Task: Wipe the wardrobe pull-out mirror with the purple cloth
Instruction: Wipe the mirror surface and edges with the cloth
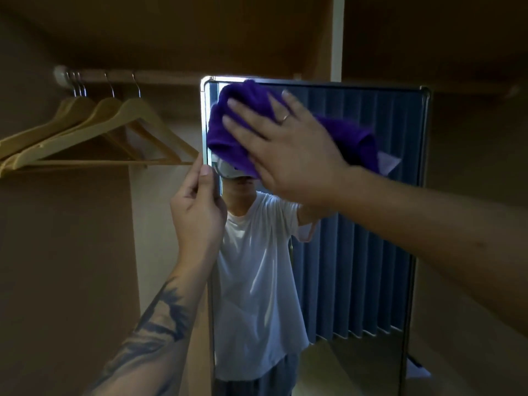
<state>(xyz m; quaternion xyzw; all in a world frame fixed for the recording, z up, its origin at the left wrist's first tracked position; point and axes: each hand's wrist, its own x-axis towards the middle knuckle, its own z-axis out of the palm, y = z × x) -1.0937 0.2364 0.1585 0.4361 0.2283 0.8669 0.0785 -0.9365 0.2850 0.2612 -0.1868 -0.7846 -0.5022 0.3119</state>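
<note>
The right hand (285, 147) is lying flat and spread, fingers splayed, pressing the purple cloth (228, 138) against the upper part of the pull-out mirror (357, 224). A ring (285, 118) is showing on one finger. The cloth is bunched under the palm, covering the glass near the mirror's top left corner, with a fold trailing out to the right past the wrist. The hand is pushing on the cloth rather than closing round it.

The left hand (198, 207) is gripping the mirror's left edge just below the cloth, thumb on the front of the metal frame and fingers wrapping behind it. Its forearm, bearing a dark tattoo (154, 327), is reaching up from the lower left. The two hands are sitting close together but are not touching.

The mirror is standing upright, tall and narrow, with a thin silver frame, in the middle of the open wardrobe. It is reflecting a person in a white T-shirt (257, 281) and blue pleated curtains (357, 281) behind.

To the left, several wooden hangers (94, 130) are hanging from a rail (128, 77) by metal hooks, and the nearest hanger's tip is coming just beside the mirror's left edge. Brown wardrobe panels (63, 252) are surrounding everything.
</note>
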